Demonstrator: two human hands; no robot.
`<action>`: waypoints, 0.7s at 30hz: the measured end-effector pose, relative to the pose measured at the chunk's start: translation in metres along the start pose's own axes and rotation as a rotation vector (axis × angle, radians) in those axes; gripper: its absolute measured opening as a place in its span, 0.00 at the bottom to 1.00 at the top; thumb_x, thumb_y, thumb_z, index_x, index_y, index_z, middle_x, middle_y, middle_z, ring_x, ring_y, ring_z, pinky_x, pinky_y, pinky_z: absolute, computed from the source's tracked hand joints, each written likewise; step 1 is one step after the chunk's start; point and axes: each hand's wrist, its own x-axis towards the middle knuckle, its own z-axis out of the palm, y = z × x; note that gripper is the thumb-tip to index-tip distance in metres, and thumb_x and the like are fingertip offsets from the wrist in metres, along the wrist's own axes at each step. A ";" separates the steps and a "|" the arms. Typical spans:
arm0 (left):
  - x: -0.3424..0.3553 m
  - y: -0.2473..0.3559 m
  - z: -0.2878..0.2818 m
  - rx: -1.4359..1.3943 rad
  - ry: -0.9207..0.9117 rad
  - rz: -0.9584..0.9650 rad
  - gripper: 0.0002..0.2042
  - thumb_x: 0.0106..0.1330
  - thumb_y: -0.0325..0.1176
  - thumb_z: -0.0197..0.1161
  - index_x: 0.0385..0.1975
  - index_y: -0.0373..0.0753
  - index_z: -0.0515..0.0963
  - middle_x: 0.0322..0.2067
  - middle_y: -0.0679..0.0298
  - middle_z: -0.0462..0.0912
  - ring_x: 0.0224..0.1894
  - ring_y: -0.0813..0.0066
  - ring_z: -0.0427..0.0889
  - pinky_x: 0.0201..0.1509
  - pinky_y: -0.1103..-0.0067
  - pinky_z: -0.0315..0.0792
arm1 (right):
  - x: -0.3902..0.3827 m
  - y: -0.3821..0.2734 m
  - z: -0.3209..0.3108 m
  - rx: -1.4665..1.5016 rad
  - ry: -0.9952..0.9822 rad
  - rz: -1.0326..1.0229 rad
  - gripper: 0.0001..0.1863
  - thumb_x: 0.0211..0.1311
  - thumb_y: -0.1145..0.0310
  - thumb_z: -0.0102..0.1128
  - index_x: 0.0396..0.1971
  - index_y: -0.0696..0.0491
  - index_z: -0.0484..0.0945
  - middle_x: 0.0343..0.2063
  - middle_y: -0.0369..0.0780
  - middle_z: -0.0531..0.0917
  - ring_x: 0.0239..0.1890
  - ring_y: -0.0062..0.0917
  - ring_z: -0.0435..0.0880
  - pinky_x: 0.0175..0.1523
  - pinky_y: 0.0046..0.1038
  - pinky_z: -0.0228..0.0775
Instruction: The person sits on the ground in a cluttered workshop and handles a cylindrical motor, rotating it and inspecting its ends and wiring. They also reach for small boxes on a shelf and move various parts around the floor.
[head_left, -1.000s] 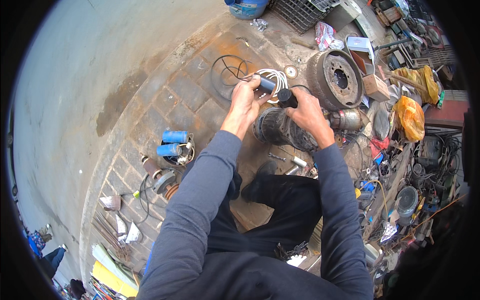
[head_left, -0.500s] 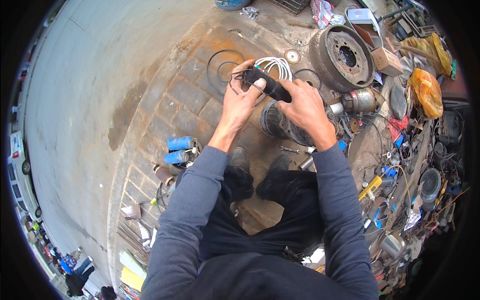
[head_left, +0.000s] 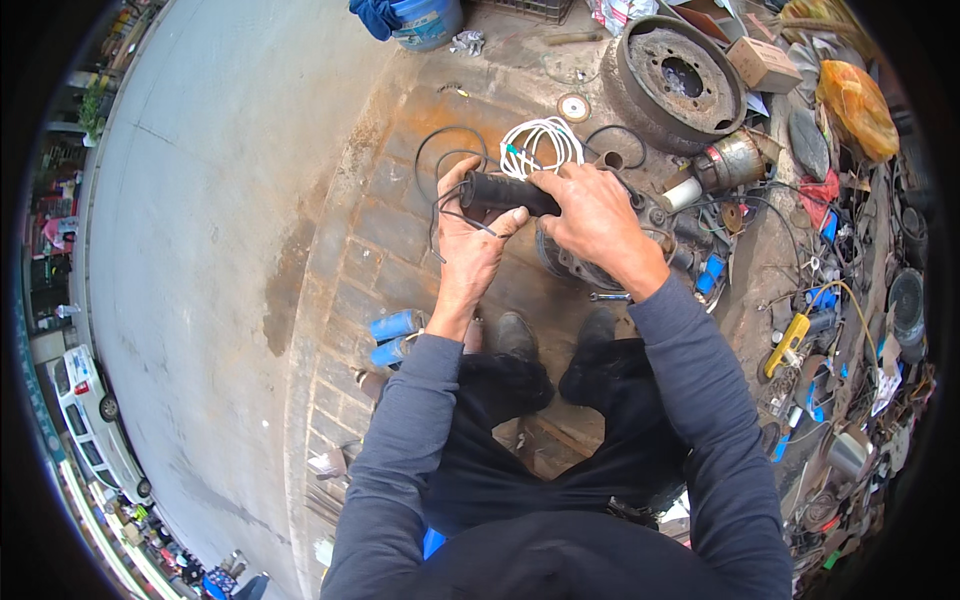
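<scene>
A black cylinder (head_left: 500,192) with thin wire leads, resembling a capacitor, lies almost level between my hands. My left hand (head_left: 466,250) is closed around its left end, with the thumb along its lower side. Loose black leads (head_left: 437,232) hang from that end across my left palm and fingers. My right hand (head_left: 605,225) grips the right end from above, covering it. Just beyond the cylinder lies a coil of white cable (head_left: 556,128) on the paving. Partly hidden below my right hand is a dark, greasy machine housing (head_left: 553,255).
A heavy steel wheel rim (head_left: 640,85) lies far right, near a small abrasive disc (head_left: 573,107). Two blue cylinders (head_left: 397,325) lie left of my feet. Scrap and tools, including a yellow-handled tool (head_left: 788,345), crowd the right. A blue bucket (head_left: 428,25) stands far off.
The view has shifted, bringing the bucket further into sight. The cylinder has turned closer to level, and its leads now hang lower over my left hand. Both hands keep their hold.
</scene>
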 end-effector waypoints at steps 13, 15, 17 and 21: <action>-0.002 -0.001 -0.001 0.005 0.012 -0.012 0.38 0.58 0.19 0.76 0.67 0.37 0.63 0.52 0.59 0.79 0.55 0.70 0.82 0.59 0.74 0.79 | -0.002 -0.002 -0.004 -0.007 -0.009 0.026 0.22 0.53 0.67 0.70 0.51 0.49 0.84 0.43 0.46 0.83 0.50 0.41 0.81 0.56 0.43 0.71; -0.002 -0.001 -0.001 0.027 0.018 -0.015 0.38 0.58 0.20 0.77 0.67 0.37 0.63 0.52 0.59 0.79 0.54 0.70 0.82 0.58 0.75 0.79 | -0.002 -0.002 -0.005 -0.004 -0.018 0.028 0.23 0.53 0.67 0.70 0.52 0.48 0.84 0.42 0.45 0.83 0.50 0.41 0.81 0.56 0.43 0.71; -0.002 -0.002 -0.002 0.031 0.022 -0.014 0.38 0.57 0.21 0.77 0.67 0.38 0.63 0.52 0.59 0.79 0.53 0.70 0.82 0.58 0.75 0.79 | -0.002 -0.001 -0.005 -0.002 -0.041 0.038 0.27 0.53 0.67 0.71 0.56 0.48 0.83 0.41 0.45 0.82 0.50 0.41 0.81 0.56 0.42 0.71; -0.003 -0.004 -0.002 0.012 0.025 -0.019 0.39 0.56 0.21 0.78 0.67 0.38 0.63 0.52 0.59 0.79 0.53 0.70 0.82 0.58 0.75 0.79 | -0.002 -0.001 -0.005 -0.027 -0.058 0.042 0.27 0.53 0.67 0.70 0.57 0.47 0.83 0.41 0.44 0.81 0.50 0.40 0.81 0.56 0.42 0.70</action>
